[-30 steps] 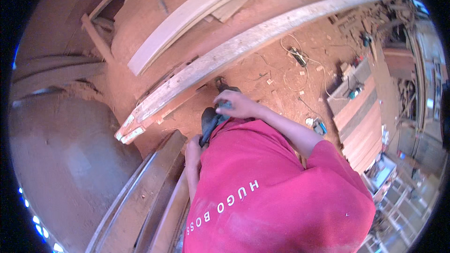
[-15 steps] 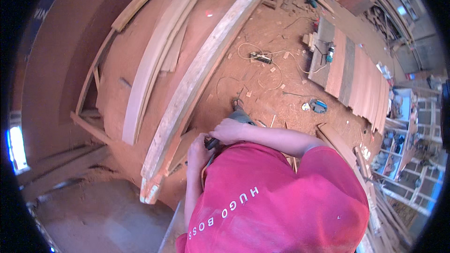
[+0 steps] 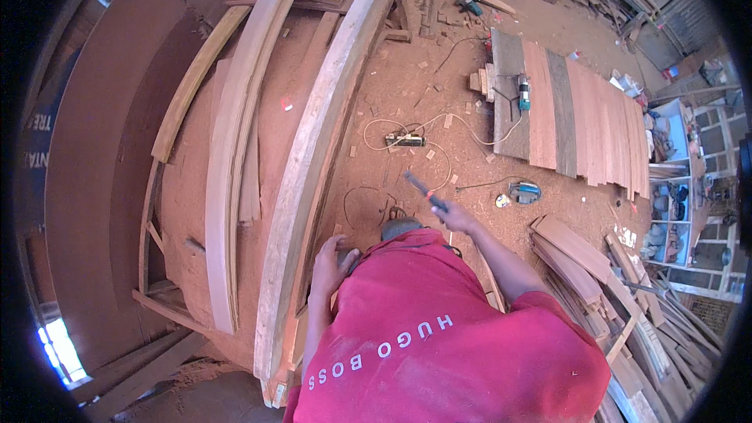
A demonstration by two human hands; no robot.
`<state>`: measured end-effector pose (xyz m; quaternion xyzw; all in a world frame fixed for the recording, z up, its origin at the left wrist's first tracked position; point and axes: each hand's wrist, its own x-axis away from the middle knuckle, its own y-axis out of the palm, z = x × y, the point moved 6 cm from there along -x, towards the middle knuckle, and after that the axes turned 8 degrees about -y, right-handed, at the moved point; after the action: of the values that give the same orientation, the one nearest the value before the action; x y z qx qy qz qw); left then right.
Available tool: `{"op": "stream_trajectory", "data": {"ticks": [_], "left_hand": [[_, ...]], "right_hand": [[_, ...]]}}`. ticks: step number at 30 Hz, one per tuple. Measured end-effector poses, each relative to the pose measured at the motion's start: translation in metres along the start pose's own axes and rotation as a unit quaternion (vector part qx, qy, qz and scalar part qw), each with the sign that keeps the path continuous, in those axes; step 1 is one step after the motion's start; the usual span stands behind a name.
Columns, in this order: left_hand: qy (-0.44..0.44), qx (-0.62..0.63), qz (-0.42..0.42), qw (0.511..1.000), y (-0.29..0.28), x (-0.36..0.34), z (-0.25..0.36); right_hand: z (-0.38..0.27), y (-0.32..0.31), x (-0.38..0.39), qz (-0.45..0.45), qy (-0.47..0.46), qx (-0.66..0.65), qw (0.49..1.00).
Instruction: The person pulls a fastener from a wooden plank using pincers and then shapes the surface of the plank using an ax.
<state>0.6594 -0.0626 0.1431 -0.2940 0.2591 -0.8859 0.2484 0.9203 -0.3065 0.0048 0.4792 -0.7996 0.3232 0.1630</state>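
Observation:
My right hand (image 3: 459,216) is closed on a long hand tool (image 3: 421,189) with a dark handle and an orange band, held out above the sawdust-covered floor. My left hand (image 3: 333,260) has its fingers curled at a dark item by my waist, too hidden to make out, at the edge of my red shirt (image 3: 462,368). Just left of that hand runs a long pale beam (image 3: 313,157). Beyond the tool lie a power strip (image 3: 405,140) with looped pale cord and, to the right, a teal power tool (image 3: 525,192).
Curved planks (image 3: 239,149) and a framed brown panel (image 3: 94,172) stand at left. A panel of boards (image 3: 587,125) with a drill (image 3: 523,91) on it lies at right. Offcuts (image 3: 572,258) are piled at lower right, near a shelf unit (image 3: 675,227). Another power tool (image 3: 470,3) sits farther back.
My right hand has left my waist, moved right and now holds the tool out. My left hand stays by my waist. The view has turned, showing more of the floor and left-hand panel.

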Motion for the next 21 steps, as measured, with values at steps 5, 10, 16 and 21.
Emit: {"op": "stream_trajectory", "data": {"ticks": [5, 10, 16, 21], "left_hand": [[0.044, 0.013, -0.016, 0.999, 0.01, -0.078, 0.059], [0.088, 0.027, -0.031, 0.995, 0.012, -0.153, 0.111], [0.133, 0.046, -0.026, 0.99, 0.0, -0.268, 0.15], [0.109, 0.085, 0.043, 0.989, -0.025, -0.397, 0.163]], "right_hand": [[0.04, -0.074, -0.04, 0.158, 0.093, -0.266, 0.946], [0.053, -0.112, -0.057, 0.366, 0.092, -0.353, 0.856], [0.077, -0.118, -0.062, 0.471, 0.121, -0.404, 0.775], [0.124, -0.095, -0.081, 0.495, 0.234, -0.472, 0.691]]}}
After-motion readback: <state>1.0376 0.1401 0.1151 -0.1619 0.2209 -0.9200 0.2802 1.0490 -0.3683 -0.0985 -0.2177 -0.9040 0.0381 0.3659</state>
